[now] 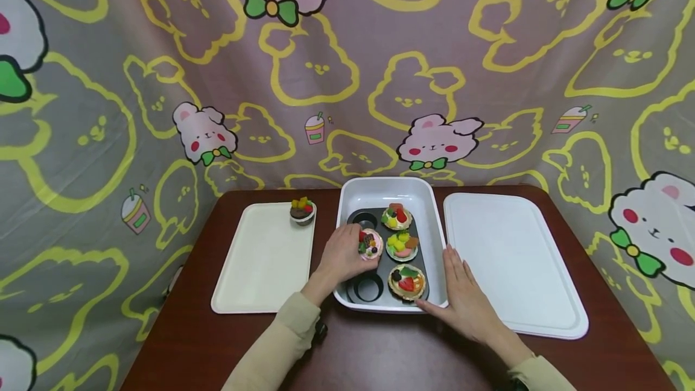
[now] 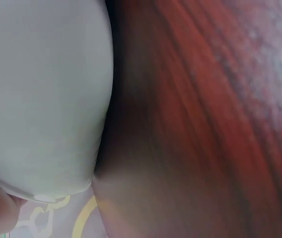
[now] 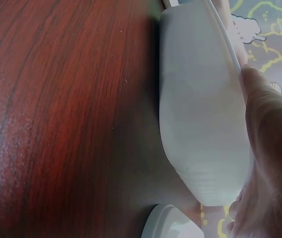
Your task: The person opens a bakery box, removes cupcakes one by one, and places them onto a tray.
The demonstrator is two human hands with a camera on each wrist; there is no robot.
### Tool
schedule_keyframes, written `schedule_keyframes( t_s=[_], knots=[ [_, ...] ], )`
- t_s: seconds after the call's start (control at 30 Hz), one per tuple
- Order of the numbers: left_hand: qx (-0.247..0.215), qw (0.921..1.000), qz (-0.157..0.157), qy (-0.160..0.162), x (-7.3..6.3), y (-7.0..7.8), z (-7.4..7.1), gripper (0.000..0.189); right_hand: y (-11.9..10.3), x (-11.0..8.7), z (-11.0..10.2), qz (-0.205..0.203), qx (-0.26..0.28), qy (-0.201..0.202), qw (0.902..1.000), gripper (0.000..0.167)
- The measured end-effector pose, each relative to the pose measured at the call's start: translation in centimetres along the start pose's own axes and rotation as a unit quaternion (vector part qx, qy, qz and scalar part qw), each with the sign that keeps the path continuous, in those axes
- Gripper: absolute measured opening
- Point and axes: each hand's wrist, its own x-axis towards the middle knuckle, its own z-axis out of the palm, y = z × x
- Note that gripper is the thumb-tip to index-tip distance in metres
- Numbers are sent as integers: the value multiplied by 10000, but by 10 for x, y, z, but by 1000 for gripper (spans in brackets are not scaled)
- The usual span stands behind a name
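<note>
Cartoon-bunny curtain behind dark wooden table (image 1: 380, 349); left hand (image 1: 343, 255) seemingly around a tart (image 1: 371, 244), right hand (image 1: 466, 295) flat against white tub (image 1: 437, 222).

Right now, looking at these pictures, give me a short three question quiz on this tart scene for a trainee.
1. True or false: the right hand holds a tart.
2. How many tarts sit in the dark muffin pan inside the white tub, counting the one under the left hand?
3. Where is the chocolate tart? A: on the cream tray on the left. B: on the white tray on the right. C: in the tub.

Key
1. False; it rests open against the tub's right rim.
2. Four: the pink tart gripped by the left hand, plus three in the right column.
3. A.
</note>
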Motion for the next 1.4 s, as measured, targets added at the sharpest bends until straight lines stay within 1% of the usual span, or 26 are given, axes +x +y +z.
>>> schedule_keyframes(
  t_s=[0.07, 0.17, 0.27, 0.33, 0.43, 0.53, 0.6, 0.67, 0.7, 0.73, 0.83, 0.87, 0.93, 0.97, 1.0, 1.07, 1.1, 1.2, 1.23, 1.27, 1.37, 1.4],
  knots=[
    [-246, 9997, -83, 39, 0, 0, 0, 72, 0, 0, 0, 1, 3, 5, 10000, 130],
    [-494, 9986, -182, 54, -1, -1, -2, 74, 0, 0, 0, -26, 20, 13, 10000, 130],
    [-710, 9973, -207, -37, -2, -1, -9, 71, 0, 0, 1, -61, 30, 24, 10000, 130],
    [-993, 9947, -225, -124, -3, 1, -17, 68, 0, 0, 0, -54, 31, 22, 10000, 130],
    [-1547, 9872, -298, -235, -3, 2, -29, 65, 1, -1, 0, -37, 30, 24, 10000, 130],
    [-2157, 9752, -407, -288, -4, 2, -39, 67, 1, -2, 1, -29, 32, 14, 10000, 130],
    [-2594, 9639, -512, -313, -6, 0, -44, 71, 1, -2, 1, -22, 30, 8, 10000, 130],
    [-3003, 9509, -664, -334, -7, -2, -48, 76, 2, -2, 1, -7, 33, -3, 10000, 130],
    [-3190, 9442, -756, -324, -8, -3, -49, 77, 2, -2, 1, -1, 32, -7, 10000, 130],
    [-3406, 9356, -874, -323, -8, -4, -51, 78, 2, -1, 1, 1, 33, -6, 10000, 130],
    [-4042, 9052, -1271, -324, -10, -8, -54, 80, 3, -1, 2, -9, 38, 14, 10000, 130],
    [-4265, 8929, -1408, -310, -10, -10, -55, 80, 2, -1, 2, -13, 38, 19, 10000, 130],
    [-4723, 8652, -1656, -292, -12, -13, -58, 82, 3, -1, 2, -18, 29, 23, 10000, 130],
    [-4881, 8542, -1768, -283, -13, -14, -58, 83, 3, 0, 2, -18, 30, 18, 10000, 130],
    [-5030, 8435, -1869, -262, -14, -16, -60, 84, 3, -1, 2, -16, 32, 11, 10000, 130],
    [-5215, 8266, -2105, -223, -15, -20, -61, 87, 3, 0, 2, -13, 34, 2, 10000, 130],
    [-5266, 8209, -2200, -203, -16, -22, -62, 88, 3, 0, 2, -12, 39, 1, 10000, 130],
    [-5352, 8078, -2466, -145, -20, -30, -65, 89, 3, 0, 2, -7, 58, 11, 10000, 130],
    [-5360, 8048, -2548, -121, -21, -34, -66, 90, 3, 1, 2, 2, 65, 5, 10000, 130],
    [-5381, 8020, -2591, -102, -23, -37, -67, 91, 3, 1, 2, 14, 78, -6, 10000, 130],
    [-5400, 7971, -2702, -19, -28, -49, -70, 93, 3, 1, 3, 64, 118, -55, 9999, 130],
    [-5383, 7979, -2713, 14, -30, -54, -71, 95, 3, 1, 3, 83, 138, -75, 9998, 130]
  ],
)
